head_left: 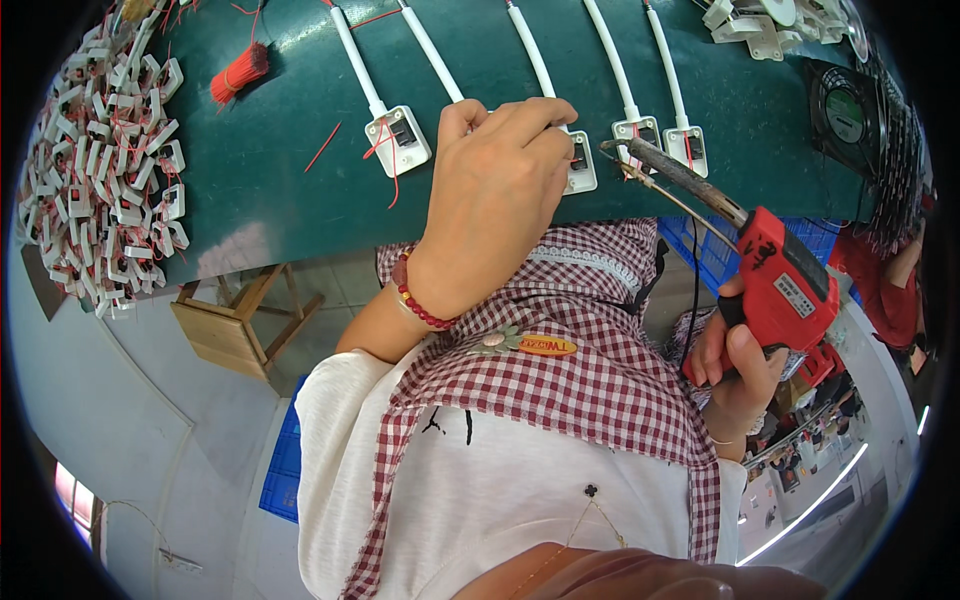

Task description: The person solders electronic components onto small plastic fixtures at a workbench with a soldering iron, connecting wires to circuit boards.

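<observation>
In my right hand [738, 350] is a red soldering gun [790, 275], its fingers wrapped round the grip. The gun's long metal tip and thin solder-feed tube reach left to a white switch housing [622, 132]. My left hand [505, 180], a red bead bracelet on its wrist, lies palm down over the row, fingers curled and closed; what they hold is hidden. It covers the end of one white tube [430, 48] and part of another switch housing [580, 178]. Further housings lie at the row's left [398, 142] and right end [686, 150], with black switches and red wires.
The green table [270, 190] carries a big pile of white switch parts [100, 190] at left and a bundle of red wires [240, 74]. White plastic pieces [765, 25] and a black fan [845, 115] stand at right. A wooden stool [225, 335] is below the table edge.
</observation>
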The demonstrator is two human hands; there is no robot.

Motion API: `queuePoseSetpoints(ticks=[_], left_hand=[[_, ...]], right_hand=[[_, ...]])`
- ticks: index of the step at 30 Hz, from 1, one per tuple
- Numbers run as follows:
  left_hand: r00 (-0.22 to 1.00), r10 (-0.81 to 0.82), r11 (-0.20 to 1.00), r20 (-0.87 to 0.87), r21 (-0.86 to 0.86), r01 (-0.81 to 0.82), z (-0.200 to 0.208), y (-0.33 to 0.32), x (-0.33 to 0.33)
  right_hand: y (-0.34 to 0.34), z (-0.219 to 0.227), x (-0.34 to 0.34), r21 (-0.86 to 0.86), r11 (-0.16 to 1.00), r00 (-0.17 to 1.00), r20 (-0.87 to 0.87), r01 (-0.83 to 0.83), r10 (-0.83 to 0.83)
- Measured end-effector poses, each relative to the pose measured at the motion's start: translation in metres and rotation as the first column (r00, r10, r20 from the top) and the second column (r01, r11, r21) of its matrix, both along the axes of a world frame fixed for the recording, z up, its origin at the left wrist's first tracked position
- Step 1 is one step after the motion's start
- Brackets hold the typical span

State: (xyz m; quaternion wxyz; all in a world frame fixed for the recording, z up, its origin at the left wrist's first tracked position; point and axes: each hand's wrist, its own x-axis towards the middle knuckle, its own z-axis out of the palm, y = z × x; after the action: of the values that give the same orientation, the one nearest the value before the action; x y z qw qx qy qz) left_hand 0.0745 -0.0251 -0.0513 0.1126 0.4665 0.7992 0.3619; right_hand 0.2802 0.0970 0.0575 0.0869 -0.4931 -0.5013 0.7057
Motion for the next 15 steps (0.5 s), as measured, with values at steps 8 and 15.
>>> queuePoseSetpoints(ticks=[8,15], left_hand=[[1.000,-0.010,1.000,-0.015,-0.014,0.010,0.001,0.000,-0.001],[0.998,-0.038,0.999,0.048,-0.032,0.039,0.005,0.000,-0.003]], right_hand=[[0.002,-0.001,-0.001,0.036,0.999,0.999,-0.048,0.014,-0.012],[0.012,-0.005,0.003,0.131,0.990,0.993,-0.110,0.061,-0.047]])
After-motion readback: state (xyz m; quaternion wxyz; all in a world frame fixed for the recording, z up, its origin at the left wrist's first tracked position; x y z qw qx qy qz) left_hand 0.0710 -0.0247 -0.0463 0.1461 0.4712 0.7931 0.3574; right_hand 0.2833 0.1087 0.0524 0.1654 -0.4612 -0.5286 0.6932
